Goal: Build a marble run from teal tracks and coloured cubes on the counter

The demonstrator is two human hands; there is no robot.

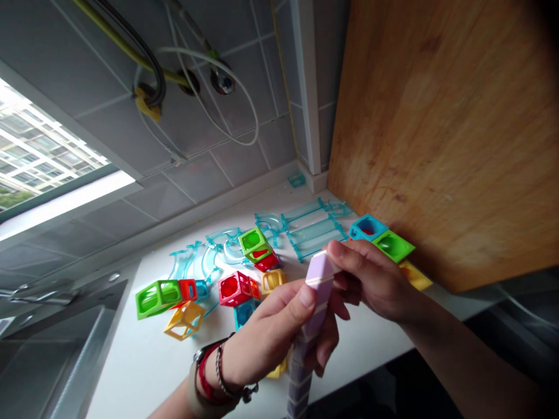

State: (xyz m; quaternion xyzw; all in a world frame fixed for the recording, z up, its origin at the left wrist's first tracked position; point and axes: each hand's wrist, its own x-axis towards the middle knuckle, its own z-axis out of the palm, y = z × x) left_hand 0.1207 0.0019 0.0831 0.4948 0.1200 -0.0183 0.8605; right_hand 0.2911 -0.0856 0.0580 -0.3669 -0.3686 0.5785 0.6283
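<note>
A long, pale purple segmented strip (320,278) rises from the bottom edge of the view, its lower part in shadow. My left hand (279,320), with a watch and bracelets at the wrist, is wrapped round the strip below its top, thumb on its face. Fingers and thumb of my right hand (371,276) pinch the strip's upper end from the right side. What the strip is made of cannot be told.
On the white counter (126,355) lie green (158,298), red (236,288), yellow (184,320) and blue (368,226) cube frames, with clear teal track pieces (312,227) behind. A wooden board (437,134) stands right, a sink (65,355) left, hoses (209,93) on the tiled wall.
</note>
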